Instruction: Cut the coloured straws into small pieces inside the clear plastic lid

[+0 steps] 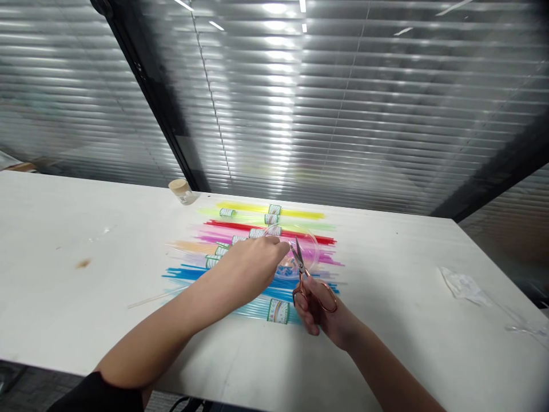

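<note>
My right hand holds a pair of scissors by copper-coloured handles, with the blades slightly apart and pointing away from me. Just left of the blade tips, my left hand is closed in a pinch. What its fingertips grip is too small to make out. Under both hands is a clear round bowl with small coloured pieces in it. It rests among rows of long thin plastic straws: yellow straws, red straws, blue straws and light blue straws. Paper bands wrap several bundles.
A small jar with a wooden-looking lid stands near the table's back edge. Crumpled clear wrapping lies on the white table at right. A brown stain marks its left part. Glass with blinds rises behind.
</note>
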A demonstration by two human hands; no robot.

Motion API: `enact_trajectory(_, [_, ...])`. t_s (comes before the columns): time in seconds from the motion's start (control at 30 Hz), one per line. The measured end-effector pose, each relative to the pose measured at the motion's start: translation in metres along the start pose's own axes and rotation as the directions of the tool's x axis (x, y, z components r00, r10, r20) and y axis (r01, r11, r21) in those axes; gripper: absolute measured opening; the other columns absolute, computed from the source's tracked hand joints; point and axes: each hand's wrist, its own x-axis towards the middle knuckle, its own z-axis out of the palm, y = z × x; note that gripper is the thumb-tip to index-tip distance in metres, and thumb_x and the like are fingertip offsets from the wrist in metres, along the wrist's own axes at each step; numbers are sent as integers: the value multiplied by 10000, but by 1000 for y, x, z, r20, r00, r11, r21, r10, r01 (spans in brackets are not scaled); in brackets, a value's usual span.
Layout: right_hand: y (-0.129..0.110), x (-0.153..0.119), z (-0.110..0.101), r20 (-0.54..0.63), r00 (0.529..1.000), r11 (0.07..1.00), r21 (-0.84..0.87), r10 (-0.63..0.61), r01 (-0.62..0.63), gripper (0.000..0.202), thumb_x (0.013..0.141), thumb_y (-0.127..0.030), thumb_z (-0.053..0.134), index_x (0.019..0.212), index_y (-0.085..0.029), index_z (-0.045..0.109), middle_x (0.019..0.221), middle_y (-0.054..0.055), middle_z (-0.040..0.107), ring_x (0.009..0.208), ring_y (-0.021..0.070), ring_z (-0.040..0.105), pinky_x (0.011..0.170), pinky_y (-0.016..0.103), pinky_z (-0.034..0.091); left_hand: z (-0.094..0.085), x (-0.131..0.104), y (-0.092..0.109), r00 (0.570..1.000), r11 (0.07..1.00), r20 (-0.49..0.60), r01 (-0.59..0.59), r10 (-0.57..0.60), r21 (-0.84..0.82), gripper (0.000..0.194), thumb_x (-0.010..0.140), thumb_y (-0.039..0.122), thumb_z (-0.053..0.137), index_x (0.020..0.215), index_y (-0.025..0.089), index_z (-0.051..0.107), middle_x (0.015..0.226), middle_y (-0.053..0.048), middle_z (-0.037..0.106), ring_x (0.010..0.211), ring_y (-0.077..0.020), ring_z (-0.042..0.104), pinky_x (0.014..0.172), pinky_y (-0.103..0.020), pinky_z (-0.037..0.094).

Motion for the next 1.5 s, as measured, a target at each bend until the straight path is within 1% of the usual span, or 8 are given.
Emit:
enact_trajectory(0.1, [2,1,0,-45,998,995,-88,-39,35,559,827,-680,565,595,-178,485,484,-42,457,371,63,342,358,199,255,1,0,0,1000,1000,6,3,-3,1,223,873,57,424,945,155,610,899,-73,666,632,-159,604,446,-252,254])
enact_trajectory(0.3, [2,4,3,-154,985,961,-276,-73,27,596,730,-719,634,539,-177,478,463,-35,463,344,55,348,364,209,231,2,0,0,1000,1000,-11,-17,17,0,237,861,56,428,925,175,623,890,-63,658,630,-179,613,445,-257,265])
enact_trajectory(0.57, [7,6,2,-197,973,939,-341,-117,43,575,767,-699,632,580,-187,450,489,-34,487,351,49,332,377,216,211,3,0,2,999,1000,-17,-29,29,-2,225,832,17,452,876,177,605,811,-41,619,587,-171,599,432,-264,224])
enact_trajectory(0.7, [7,6,2,-233,963,916,-400,-134,30,574,770,-689,639,574,-193,425,479,-40,462,373,54,329,391,220,216,4,1,2,999,999,-16,-33,33,9,235,825,11,449,869,179,607,839,-42,630,593,-172,600,429,-271,187])
enact_trajectory(0.93, [9,6,3,-262,950,912,-406,-172,54,574,768,-666,661,562,-197,401,478,-51,416,404,58,308,412,225,208,5,3,3,999,999,5,-46,46,19,248,802,1,469,908,174,612,876,-51,648,619,-180,614,434,-271,208])
enact_trajectory(1.2, [9,7,3,-267,949,908,-417,-169,44,565,762,-652,673,557,-194,413,470,-52,419,393,55,311,402,221,206,6,2,2,1000,1000,25,-14,14,-13,248,873,48,424,986,164,611,966,-69,657,710,-201,649,434,-272,220])
enact_trajectory(1.37, [9,8,2,-277,948,913,-407,-157,32,550,784,-618,671,556,-189,414,463,-57,417,379,48,312,389,213,204,6,2,3,999,1000,44,15,-16,8,254,853,24,429,986,166,592,912,-63,660,695,-209,642,438,-271,218])
enact_trajectory(1.5, [10,9,1,-281,948,911,-411,-147,19,556,783,-609,675,533,-189,410,445,-54,422,364,47,318,377,211,205,8,2,2,1000,1000,10,8,-8,12,225,872,47,423,974,166,585,871,-64,659,680,-204,635,436,-267,216])
